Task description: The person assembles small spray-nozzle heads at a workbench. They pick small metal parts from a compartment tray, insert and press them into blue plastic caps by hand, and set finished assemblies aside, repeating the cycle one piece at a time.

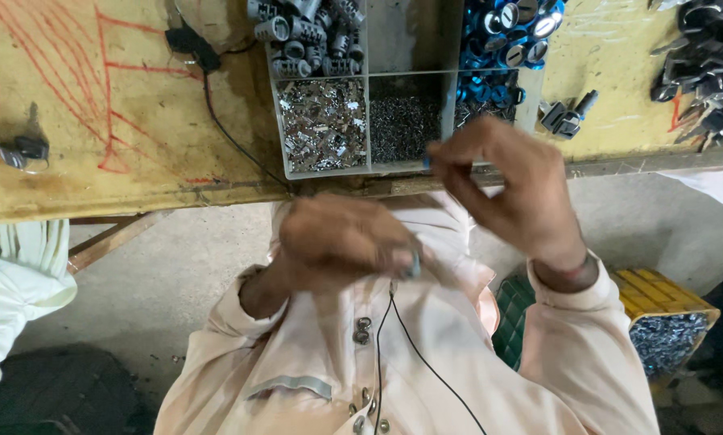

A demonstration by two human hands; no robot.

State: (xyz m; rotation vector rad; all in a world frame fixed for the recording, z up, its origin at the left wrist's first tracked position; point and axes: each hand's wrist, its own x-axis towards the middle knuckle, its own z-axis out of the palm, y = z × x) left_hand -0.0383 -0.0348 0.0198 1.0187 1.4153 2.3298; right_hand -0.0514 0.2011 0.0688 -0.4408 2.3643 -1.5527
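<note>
1. The right hand (510, 189), at centre right of the frame, has its grip pinched together at thumb and forefinger on a tiny blue piece (427, 163), held just below the lower edge of the tray.
2. The left hand (341, 242), at centre, is curled with its back to the camera; a small blue-grey metal part (413, 264) shows at its fingertips, and the grip is closed around it.
3. The two hands are near each other but apart, above the pale peach shirt (426, 379) with a thin black cord (426, 362) running down it.
4. Above them, a clear plastic compartment tray (367, 74) sits on the worn yellow table (112, 153): shiny silver bits at lower left, fine dark pieces in the middle, grey cylinders at upper left, blue rings at upper right.
5. A heap of dark metal parts (708, 56) lies at the upper right of the frame.
6. A yellow crate of silvery parts (667, 334) stands on the floor at lower right.
</note>
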